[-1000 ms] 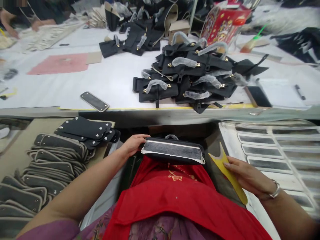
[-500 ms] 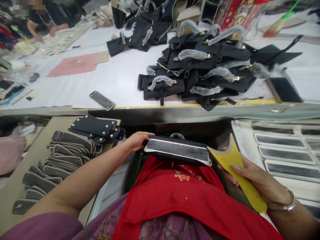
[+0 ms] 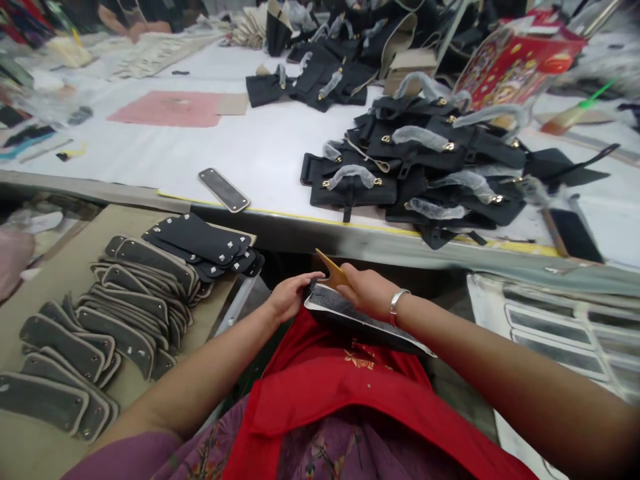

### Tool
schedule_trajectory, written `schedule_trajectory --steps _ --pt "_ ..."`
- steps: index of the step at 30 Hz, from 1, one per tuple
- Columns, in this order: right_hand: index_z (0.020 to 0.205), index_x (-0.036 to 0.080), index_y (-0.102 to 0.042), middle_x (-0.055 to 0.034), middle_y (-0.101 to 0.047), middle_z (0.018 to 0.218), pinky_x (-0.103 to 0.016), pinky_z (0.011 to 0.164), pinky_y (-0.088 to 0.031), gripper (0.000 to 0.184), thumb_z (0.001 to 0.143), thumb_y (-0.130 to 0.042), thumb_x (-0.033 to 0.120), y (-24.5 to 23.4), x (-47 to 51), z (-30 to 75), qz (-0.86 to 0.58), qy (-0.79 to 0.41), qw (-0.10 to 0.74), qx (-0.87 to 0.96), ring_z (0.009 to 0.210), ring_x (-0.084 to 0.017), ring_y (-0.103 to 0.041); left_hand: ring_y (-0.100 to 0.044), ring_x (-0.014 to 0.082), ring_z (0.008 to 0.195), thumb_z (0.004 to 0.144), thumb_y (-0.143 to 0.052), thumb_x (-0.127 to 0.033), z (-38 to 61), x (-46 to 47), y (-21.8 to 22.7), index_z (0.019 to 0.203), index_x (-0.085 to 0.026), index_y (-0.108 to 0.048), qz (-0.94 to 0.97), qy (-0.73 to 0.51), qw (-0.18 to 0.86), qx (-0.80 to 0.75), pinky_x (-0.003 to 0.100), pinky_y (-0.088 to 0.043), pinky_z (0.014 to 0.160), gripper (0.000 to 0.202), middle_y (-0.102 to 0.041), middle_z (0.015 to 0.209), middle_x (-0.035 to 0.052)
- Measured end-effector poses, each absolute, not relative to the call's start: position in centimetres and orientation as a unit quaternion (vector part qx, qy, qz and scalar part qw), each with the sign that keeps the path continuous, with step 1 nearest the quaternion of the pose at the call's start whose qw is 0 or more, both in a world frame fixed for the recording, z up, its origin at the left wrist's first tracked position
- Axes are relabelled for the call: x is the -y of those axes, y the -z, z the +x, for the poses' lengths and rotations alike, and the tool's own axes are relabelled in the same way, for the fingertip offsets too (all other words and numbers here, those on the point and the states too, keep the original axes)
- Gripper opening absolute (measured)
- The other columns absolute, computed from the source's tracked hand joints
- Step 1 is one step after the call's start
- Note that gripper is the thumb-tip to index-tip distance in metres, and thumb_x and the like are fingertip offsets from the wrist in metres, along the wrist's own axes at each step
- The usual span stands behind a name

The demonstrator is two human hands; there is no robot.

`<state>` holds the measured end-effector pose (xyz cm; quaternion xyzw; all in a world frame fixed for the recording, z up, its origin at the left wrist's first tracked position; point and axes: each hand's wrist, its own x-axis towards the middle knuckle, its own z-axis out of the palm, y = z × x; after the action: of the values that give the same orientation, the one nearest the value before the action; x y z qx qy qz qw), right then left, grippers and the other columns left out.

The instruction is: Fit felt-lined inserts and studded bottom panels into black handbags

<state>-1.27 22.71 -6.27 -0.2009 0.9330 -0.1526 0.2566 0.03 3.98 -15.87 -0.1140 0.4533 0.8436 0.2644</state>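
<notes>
A black bag (image 3: 350,328) lies on its side at my red apron (image 3: 357,373), its long narrow base facing up. A grey strip (image 3: 327,297) with ragged white edges covers that base. My left hand (image 3: 291,298) is closed on the bag's left end. In my right hand (image 3: 370,291) is a flat yellow scraper-like tool (image 3: 334,271) with a curved notch at its end. The notched end is at the bag's left corner, close to my left fingertips; whether it presses on the bag I cannot tell. My right hand hides part of the strip.
At left, a board (image 3: 30,267) bears stacked grey panels (image 3: 133,303) and black panels (image 3: 197,240). One loose panel (image 3: 224,190) lies on the white table (image 3: 165,157). Several black bags (image 3: 353,190) are piled there beside a phone (image 3: 575,233). A sheet with grey strips (image 3: 547,333) is at right.
My right hand has swung left with the yellow tool, from the bag's right end to its left end. My left hand stays at the left end. The view has shifted.
</notes>
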Motion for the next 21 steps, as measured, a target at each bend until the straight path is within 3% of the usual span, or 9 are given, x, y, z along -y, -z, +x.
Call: schedule_trajectory --steps 7,13,16,21 --pt "0.104 0.014 -0.048 -0.0097 -0.065 0.080 -0.023 0.050 -0.031 0.026 0.090 -0.039 0.033 4.9 -20.9 -3.3 -0.267 0.022 0.269 -0.925 0.066 -0.020 -0.062 -0.059 0.0158 0.083 0.065 -0.063 -0.018 -0.6 -3.3 16.8 0.096 -0.012 -0.069 -0.105 -0.847 0.266 -0.447 0.026 -0.040 0.080 0.033 -0.067 0.099 0.0093" --pt "0.107 0.013 -0.048 -0.0123 -0.065 0.081 -0.026 0.057 -0.039 0.030 0.090 -0.041 0.036 4.3 -19.7 -4.2 -0.288 -0.045 0.295 -0.910 0.070 -0.023 -0.063 -0.061 0.0151 0.076 0.062 -0.062 -0.013 -0.9 -3.0 17.0 0.093 -0.012 -0.069 -0.132 -0.851 0.283 -0.422 0.026 -0.041 0.078 0.032 -0.069 0.088 0.0077" --pt "0.106 0.012 -0.049 -0.0118 -0.065 0.078 -0.027 0.056 -0.041 0.023 0.086 -0.047 0.024 3.6 -18.3 -4.7 -0.316 -0.086 0.308 -0.893 0.071 -0.024 -0.064 -0.061 0.0151 0.072 0.061 -0.062 -0.013 -1.0 -2.9 16.9 0.090 -0.010 -0.069 -0.131 -0.845 0.293 -0.428 0.026 -0.043 0.074 0.030 -0.069 0.083 0.0074" --pt "0.110 0.009 -0.051 -0.0150 -0.065 0.084 -0.029 0.062 -0.044 0.037 0.073 -0.056 0.007 2.2 -14.9 -5.0 -0.325 -0.144 0.346 -0.868 0.081 -0.028 -0.064 -0.056 0.0133 0.054 0.056 -0.062 -0.017 -1.4 -3.1 16.3 0.066 -0.008 -0.065 -0.139 -0.832 0.285 -0.456 0.025 -0.042 0.059 0.014 -0.064 0.060 0.0044"
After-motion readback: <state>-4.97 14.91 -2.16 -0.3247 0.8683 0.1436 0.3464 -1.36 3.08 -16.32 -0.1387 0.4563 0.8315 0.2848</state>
